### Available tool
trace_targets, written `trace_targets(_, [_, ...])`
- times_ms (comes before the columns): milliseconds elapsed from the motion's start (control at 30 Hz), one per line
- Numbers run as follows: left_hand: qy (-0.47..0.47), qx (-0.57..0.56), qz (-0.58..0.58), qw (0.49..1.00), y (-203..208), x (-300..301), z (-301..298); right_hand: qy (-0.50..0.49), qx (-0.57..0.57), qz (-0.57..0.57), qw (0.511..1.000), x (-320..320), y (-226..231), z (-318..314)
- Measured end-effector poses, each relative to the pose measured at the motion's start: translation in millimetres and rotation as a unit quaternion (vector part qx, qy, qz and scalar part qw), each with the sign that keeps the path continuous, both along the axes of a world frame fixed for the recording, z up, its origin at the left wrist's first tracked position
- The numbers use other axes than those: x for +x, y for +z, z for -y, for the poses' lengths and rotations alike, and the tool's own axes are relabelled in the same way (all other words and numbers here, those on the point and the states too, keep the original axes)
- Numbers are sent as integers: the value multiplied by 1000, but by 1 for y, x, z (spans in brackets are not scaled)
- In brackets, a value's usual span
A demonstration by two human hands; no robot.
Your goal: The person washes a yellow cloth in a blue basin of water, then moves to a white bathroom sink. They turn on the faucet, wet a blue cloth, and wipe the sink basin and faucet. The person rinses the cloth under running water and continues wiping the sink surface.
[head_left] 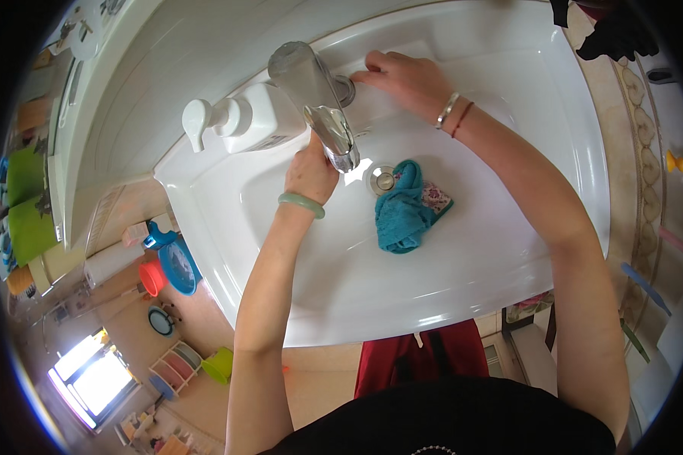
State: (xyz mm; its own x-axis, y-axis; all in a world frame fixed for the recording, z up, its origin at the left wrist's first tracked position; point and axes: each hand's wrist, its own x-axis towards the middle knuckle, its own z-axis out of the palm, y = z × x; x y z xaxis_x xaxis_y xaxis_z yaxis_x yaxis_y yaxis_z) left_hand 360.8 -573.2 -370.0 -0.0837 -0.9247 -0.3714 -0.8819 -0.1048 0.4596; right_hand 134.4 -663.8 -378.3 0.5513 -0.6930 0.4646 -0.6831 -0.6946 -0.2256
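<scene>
The teal cloth [399, 220] lies beside the drain [382, 180], bare sink [334, 265] stretching to the front rim [402, 324]. The left hand [310, 178] is at the faucet [332, 130], fingers mostly hidden; the right hand [410, 80] curls its fingers near the faucet's base [345, 91]; I cannot tell whether either pinches.

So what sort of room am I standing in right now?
Probably a home bathroom or washroom: you're at a white washbasin with a chrome faucet, and a white pump bottle stands beside the faucet.
</scene>
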Motion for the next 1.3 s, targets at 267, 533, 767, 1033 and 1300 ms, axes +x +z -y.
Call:
trace_targets(267, [149, 100, -335, 925, 20, -20, 9, -52, 73, -60, 994, 15, 15, -1])
trace_targets(533, [120, 128, -53, 983, 27, -28, -3, -90, 40, -76, 992, 1, 2, -30])
trace_targets(767, [52, 15, 41, 998, 21, -26, -8, -38, 41, -136, 989, -18, 14, -6])
trace_targets(1033, [145, 76, -122, 979, 37, -36, -1, -23, 41, -198, 979, -17, 20, 17])
trace_targets(1300, [36, -77, 100, 991, -12, -43, -20, -123, 79, -84, 986, 18, 10, -41])
